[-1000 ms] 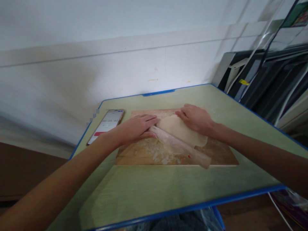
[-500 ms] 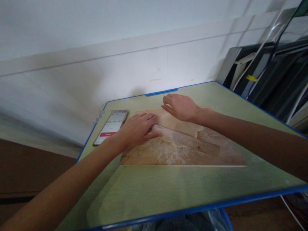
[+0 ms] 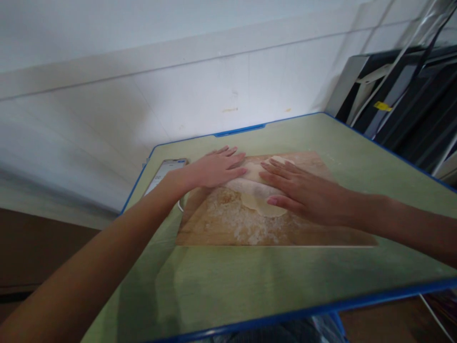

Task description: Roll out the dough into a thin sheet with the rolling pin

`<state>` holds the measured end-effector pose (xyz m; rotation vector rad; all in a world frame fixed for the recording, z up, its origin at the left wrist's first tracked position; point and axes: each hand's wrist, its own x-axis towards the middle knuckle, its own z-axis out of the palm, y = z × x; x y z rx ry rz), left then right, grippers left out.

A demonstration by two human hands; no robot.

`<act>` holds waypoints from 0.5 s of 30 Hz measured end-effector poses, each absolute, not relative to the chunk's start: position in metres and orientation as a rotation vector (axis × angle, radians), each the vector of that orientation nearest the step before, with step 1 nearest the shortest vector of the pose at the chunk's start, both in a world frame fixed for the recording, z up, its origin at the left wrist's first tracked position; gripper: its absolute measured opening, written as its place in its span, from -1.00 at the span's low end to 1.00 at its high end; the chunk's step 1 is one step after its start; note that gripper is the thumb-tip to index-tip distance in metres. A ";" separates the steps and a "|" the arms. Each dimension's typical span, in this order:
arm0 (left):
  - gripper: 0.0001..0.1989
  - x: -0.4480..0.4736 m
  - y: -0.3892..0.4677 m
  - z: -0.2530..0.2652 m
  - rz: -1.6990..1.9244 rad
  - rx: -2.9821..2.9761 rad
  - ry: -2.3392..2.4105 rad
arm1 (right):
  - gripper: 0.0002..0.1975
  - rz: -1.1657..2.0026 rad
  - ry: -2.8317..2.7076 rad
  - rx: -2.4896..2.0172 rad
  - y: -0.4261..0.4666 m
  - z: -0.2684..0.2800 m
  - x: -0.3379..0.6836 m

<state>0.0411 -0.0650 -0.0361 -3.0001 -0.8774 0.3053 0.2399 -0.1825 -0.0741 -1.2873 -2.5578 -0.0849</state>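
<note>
A floured wooden board [image 3: 210,233] lies on the table with a thin sheet of dough [image 3: 266,208] on it. Across the dough, between my hands, runs a pale, flour-dusted rolling pin [image 3: 252,186]. My left hand [image 3: 221,167] rests flat over the pin's far-left end, fingers stretched forward. Palm down, my right hand [image 3: 307,191] lies over the other end with its fingers extended and thumb apart. Both pin ends are hidden beneath the hands. Part of the dough shows on the far side, near my right fingertips.
A phone [image 3: 166,170] lies left of the board, partly covered by my left forearm. The green table [image 3: 221,281] has a blue edge and stands against a white wall [image 3: 200,109]. Dark panels and cables [image 3: 410,100] stand at the right.
My right hand has come down from above the dough onto the right part of the rolling pin. My left hand has shifted slightly forward, and the pin has rolled away from me.
</note>
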 end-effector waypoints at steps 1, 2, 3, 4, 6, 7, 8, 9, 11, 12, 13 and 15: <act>-0.44 0.042 -0.063 -0.035 0.341 -3.013 -0.882 | -0.35 -0.043 -2.554 -1.304 -0.184 -0.075 0.242; -0.43 0.043 -0.061 -0.035 0.378 -3.027 -0.885 | -0.33 -0.004 -2.543 -1.328 -0.187 -0.076 0.244; -0.43 0.043 -0.058 -0.036 0.405 -3.041 -0.883 | -0.31 0.030 -2.527 -1.360 -0.189 -0.077 0.245; -0.43 0.044 -0.056 -0.037 0.412 -3.050 -0.885 | -0.28 0.055 -2.512 -1.397 -0.192 -0.078 0.245; -0.44 0.046 -0.052 -0.041 0.386 -3.048 -0.918 | -0.24 0.049 -2.477 -1.457 -0.197 -0.080 0.244; -0.44 0.046 -0.050 -0.043 0.356 -3.035 -0.950 | -0.23 0.022 -2.462 -1.473 -0.199 -0.081 0.242; -0.42 0.047 -0.050 -0.045 0.323 -3.019 -0.988 | -0.22 -0.009 -2.455 -1.475 -0.202 -0.082 0.239; -0.40 0.048 -0.049 -0.047 0.298 -3.006 -1.014 | -0.23 -0.039 -2.453 -1.465 -0.204 -0.083 0.237; -0.36 0.048 -0.050 -0.050 0.274 -2.994 -1.021 | -0.24 -0.084 -2.451 -1.445 -0.210 -0.085 0.231; -0.35 0.047 -0.052 -0.051 0.270 -2.989 -1.018 | -0.24 -0.096 -2.445 -1.445 -0.213 -0.085 0.228; -0.35 0.046 -0.054 -0.051 0.273 -2.984 -1.017 | -0.23 -0.107 -2.434 -1.450 -0.216 -0.086 0.225; -0.32 0.043 -0.059 -0.051 0.285 -2.972 -1.053 | -0.23 -0.135 -2.403 -1.459 -0.222 -0.085 0.219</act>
